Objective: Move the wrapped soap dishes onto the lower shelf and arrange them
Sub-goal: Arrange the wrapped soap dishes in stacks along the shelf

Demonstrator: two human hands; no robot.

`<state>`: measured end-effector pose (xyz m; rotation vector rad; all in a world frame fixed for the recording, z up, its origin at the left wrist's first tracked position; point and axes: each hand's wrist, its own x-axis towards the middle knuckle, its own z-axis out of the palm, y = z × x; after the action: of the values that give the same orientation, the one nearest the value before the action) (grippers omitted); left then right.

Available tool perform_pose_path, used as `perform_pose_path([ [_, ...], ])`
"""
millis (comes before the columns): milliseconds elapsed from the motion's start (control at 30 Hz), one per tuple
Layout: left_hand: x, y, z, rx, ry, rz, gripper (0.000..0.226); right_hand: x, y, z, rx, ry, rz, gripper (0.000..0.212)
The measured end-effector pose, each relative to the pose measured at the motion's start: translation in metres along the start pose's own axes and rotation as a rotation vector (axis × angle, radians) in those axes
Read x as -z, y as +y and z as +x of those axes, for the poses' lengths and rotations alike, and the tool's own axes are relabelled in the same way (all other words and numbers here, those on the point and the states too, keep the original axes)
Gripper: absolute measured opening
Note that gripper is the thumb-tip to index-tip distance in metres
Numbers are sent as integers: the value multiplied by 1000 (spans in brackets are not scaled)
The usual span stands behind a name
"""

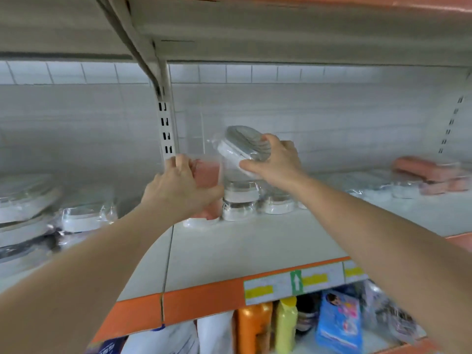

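My right hand (274, 162) grips a grey-and-white wrapped soap dish (242, 141), tilted in the air above a stack of white wrapped dishes (238, 200) at the back of the shelf (242, 241). My left hand (181, 185) holds a pink wrapped soap dish (208, 175) standing on edge just left of that stack. Another white wrapped dish (277, 204) sits right of the stack. The plastic wrap blurs the dishes' outlines.
More wrapped dishes lie at the left (86, 218) and right (370, 185), with pink ones (431, 175) far right. A slotted upright post (167, 123) stands behind my left hand. An upper shelf hangs overhead. Bottles (255, 325) and packs fill the shelf below.
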<state>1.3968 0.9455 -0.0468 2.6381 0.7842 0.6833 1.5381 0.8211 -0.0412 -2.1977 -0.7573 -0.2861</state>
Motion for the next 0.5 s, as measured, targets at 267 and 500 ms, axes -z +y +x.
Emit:
perform_pose_path([
  [267, -50, 68, 37, 68, 48, 95, 76, 7, 105, 60, -167, -65, -335, 80],
  [500, -63, 86, 46, 164, 75, 123, 77, -18, 97, 63, 39, -413, -303, 53],
])
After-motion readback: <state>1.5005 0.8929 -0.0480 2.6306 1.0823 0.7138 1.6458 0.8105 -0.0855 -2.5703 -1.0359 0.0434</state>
